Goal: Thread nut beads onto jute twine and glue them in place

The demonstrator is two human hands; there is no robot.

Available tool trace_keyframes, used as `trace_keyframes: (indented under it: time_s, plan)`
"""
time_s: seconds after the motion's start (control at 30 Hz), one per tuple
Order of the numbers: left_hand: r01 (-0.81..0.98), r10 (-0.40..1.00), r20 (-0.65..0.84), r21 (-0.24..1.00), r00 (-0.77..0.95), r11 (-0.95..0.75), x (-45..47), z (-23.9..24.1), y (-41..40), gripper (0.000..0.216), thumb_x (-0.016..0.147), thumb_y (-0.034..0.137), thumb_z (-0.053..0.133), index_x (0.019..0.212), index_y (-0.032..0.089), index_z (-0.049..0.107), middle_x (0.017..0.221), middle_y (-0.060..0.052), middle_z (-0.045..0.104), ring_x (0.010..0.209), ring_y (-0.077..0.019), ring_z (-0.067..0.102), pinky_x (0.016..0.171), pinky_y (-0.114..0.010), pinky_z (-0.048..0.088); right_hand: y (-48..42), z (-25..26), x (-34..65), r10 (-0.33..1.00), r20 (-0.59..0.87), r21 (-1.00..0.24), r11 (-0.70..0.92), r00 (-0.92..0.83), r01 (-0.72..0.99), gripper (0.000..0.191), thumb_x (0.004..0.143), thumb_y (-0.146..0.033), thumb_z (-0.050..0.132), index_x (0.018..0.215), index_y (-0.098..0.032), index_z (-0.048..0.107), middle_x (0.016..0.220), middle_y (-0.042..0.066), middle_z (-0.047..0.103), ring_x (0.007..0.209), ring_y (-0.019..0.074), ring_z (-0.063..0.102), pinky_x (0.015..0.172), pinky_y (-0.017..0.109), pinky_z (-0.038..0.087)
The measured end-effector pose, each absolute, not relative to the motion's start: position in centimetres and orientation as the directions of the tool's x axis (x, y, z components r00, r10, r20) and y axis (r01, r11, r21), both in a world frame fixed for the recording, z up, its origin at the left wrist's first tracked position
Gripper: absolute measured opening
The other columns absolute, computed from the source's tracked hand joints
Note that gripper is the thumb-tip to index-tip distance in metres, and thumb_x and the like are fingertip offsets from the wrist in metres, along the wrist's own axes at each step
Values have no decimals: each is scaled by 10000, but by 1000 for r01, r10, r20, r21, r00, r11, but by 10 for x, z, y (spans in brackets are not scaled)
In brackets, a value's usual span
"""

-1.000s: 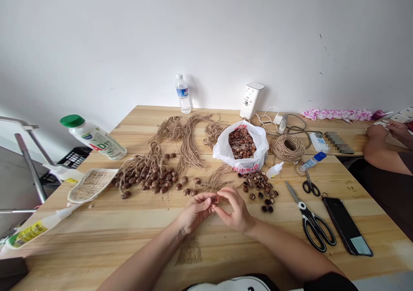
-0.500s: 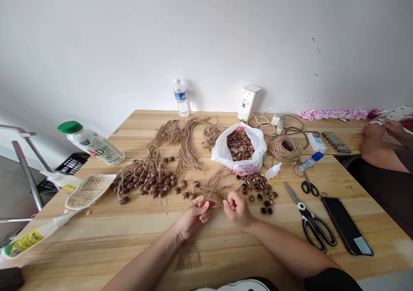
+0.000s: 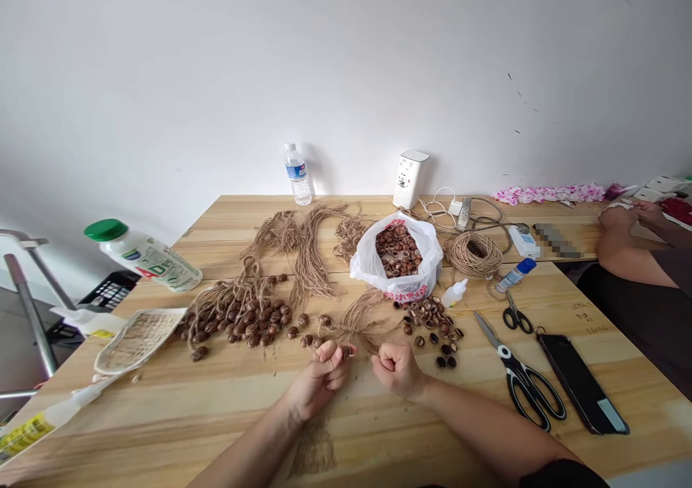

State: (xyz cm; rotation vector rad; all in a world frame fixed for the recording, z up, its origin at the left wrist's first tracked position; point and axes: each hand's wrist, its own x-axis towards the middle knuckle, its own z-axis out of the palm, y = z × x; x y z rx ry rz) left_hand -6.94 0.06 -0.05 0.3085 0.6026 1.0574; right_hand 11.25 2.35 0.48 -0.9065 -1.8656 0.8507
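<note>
My left hand point(image 3: 323, 376) is closed in a pinch around a brown nutshell point(image 3: 347, 352) at the middle of the table. Just to its right, my right hand point(image 3: 398, 370) is curled tight; whatever its fingers hold, if anything, is hidden. Knotted twine strands point(image 3: 357, 318) spread out right behind both hands. Left of them lies a pile of nutshells strung on twine point(image 3: 259, 315). Several loose half shells point(image 3: 432, 315) lie beyond my right hand, in front of a white plastic bag point(image 3: 367, 261) filled with more shells.
Large scissors point(image 3: 505, 355), small scissors point(image 3: 516, 316) and a black phone point(image 3: 578, 380) lie at right. Behind them are a twine coil point(image 3: 476, 254) and glue bottle point(image 3: 454, 293). A green-capped bottle point(image 3: 162, 261) and woven tray point(image 3: 140, 336) are left. Another person's arm point(image 3: 621, 239) rests far right.
The whole view has shifted slightly, so the table sits a little lower. Both hands stay close together in nearly the same pose, the left still pinching the nutshell.
</note>
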Motion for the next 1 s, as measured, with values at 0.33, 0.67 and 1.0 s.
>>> trace_keyframes:
  time_s: [0.33,0.67,1.0]
  plan:
    - [-738,873,-317,470,371,485,-70,-3,1,563,676,193,733,626,196,172,852,-29,624,369,39,179,363,-152,77,25,3,112,836,417,-826,512,-356,235,388,702,-115,487,513,-197,158,453,-77,183,401,44,203,408,202,166]
    - [-738,874,-310,470,375,484,-70,-3,1,632,667,192,747,638,211,116,819,-16,631,355,38,190,366,-154,67,25,0,112,825,441,-804,538,-353,252,382,685,-97,486,514,-191,158,454,-76,180,409,43,201,416,199,162]
    - [-731,882,-294,496,367,469,-68,-4,0,602,682,186,726,640,211,126,799,-8,621,356,34,186,367,-161,89,26,-2,111,824,445,-798,543,-351,262,378,685,-97,486,513,-190,163,451,-74,187,406,44,211,414,198,161]
